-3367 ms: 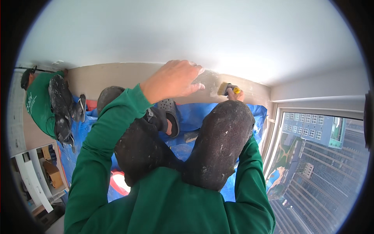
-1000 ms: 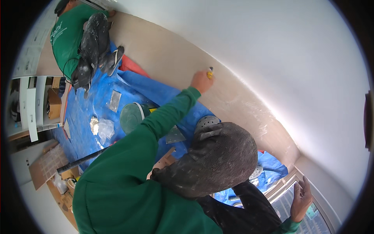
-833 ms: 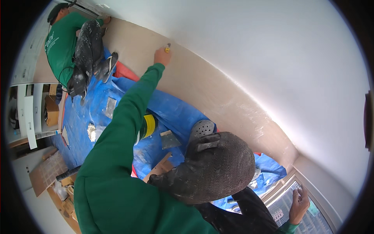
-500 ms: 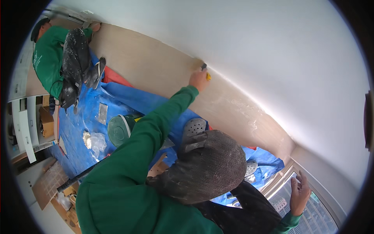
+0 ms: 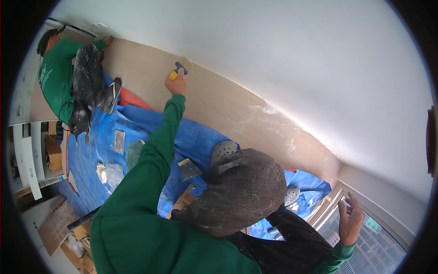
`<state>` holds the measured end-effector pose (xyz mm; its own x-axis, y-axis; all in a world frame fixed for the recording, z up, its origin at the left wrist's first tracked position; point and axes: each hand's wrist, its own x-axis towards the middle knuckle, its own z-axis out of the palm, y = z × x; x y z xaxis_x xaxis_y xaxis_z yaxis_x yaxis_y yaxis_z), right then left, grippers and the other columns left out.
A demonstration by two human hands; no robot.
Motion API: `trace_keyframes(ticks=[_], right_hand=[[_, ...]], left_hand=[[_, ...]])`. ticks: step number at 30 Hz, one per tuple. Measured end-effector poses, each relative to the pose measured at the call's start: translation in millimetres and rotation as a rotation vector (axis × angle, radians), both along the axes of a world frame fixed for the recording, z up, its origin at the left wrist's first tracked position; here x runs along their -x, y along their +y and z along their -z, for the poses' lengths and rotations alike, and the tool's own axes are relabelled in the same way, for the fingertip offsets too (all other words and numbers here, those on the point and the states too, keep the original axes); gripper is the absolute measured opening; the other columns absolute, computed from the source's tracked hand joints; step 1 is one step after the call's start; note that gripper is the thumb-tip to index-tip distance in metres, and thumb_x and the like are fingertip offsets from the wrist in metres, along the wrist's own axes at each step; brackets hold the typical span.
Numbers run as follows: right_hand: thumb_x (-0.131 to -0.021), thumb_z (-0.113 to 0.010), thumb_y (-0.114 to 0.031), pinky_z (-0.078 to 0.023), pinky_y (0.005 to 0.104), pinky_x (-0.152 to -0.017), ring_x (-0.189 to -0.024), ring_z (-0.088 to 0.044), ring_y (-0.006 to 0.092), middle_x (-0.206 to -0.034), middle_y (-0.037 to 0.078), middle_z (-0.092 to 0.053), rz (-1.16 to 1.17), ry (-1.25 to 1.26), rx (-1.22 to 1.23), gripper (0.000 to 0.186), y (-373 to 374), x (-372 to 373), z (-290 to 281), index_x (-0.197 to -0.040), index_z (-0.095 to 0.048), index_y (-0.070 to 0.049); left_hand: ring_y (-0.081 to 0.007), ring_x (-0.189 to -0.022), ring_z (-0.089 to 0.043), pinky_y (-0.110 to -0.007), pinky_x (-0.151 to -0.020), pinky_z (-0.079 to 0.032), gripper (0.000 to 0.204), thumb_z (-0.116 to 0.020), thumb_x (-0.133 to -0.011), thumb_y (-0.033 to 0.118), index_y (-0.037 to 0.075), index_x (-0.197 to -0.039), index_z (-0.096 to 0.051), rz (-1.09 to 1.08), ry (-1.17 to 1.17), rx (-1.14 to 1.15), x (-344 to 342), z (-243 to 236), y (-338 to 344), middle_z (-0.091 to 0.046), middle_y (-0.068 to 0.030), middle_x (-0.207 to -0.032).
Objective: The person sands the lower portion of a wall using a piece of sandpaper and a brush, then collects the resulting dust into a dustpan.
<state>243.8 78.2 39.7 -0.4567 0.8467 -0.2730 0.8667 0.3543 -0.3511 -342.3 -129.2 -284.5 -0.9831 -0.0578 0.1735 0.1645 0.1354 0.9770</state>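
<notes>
My left hand [image 5: 176, 84] reaches out at arm's length, its fingers wrapped round a small hand tool [image 5: 179, 70] with a yellow handle and a dark crosswise head. The tool's head is against a tan panel [image 5: 219, 93], close to the line where the panel meets the white wall [image 5: 292, 55]. Whitish smears mark the panel further right. My right hand [image 5: 351, 222] is held up near the window [image 5: 372, 242], fingers apart and bent, with nothing in it. My dark, dusty trouser knee [image 5: 246, 192] is between the two arms.
A co-worker in green [image 5: 59, 82] crouches at the far left, one hand at the panel. A blue sheet [image 5: 86, 182] bears a green bucket [image 5: 133, 153], a flat putty blade [image 5: 188, 170], a grey plate [image 5: 119, 141] and crumpled plastic [image 5: 113, 175]. Open cabinets [image 5: 29, 160] stand left.
My left hand has swept left along the panel's upper edge with the tool, and the arm has straightened. The right hand has barely moved. The flat putty blade shows more fully.
</notes>
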Motion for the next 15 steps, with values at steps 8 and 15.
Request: trace_keyframes(ticks=[8, 15], right_hand=[[-0.089, -0.067, -0.022, -0.054, 0.035, -0.071, -0.08, -0.069, 0.0255, -0.095, 0.021, -0.068, -0.04, 0.018, -0.027, 0.042, -5, 14, -2, -0.123, -0.059, 0.002], [-0.086, -0.07, -0.023, -0.052, 0.0377, -0.065, -0.078, -0.069, 0.0316, -0.096, 0.024, -0.067, -0.036, 0.015, 0.037, 0.045, -6, 6, 5, -0.12, -0.059, 0.004]], left_hand=[[-0.0338, -0.088, -0.063, -0.038, -0.08, -0.05, 0.021, -0.066, -0.08, 0.003, 0.004, -0.1, -0.061, 0.2, 0.261, 0.088, -171, 11, 105, -0.064, -0.0169, -0.092], [-0.0164, -0.078, -0.066, -0.03, -0.072, -0.053, 0.014, -0.07, -0.085, 0.009, 0.001, -0.096, -0.066, 0.301, 0.016, 0.063, -152, -14, 23, -0.069, -0.01, -0.087]])
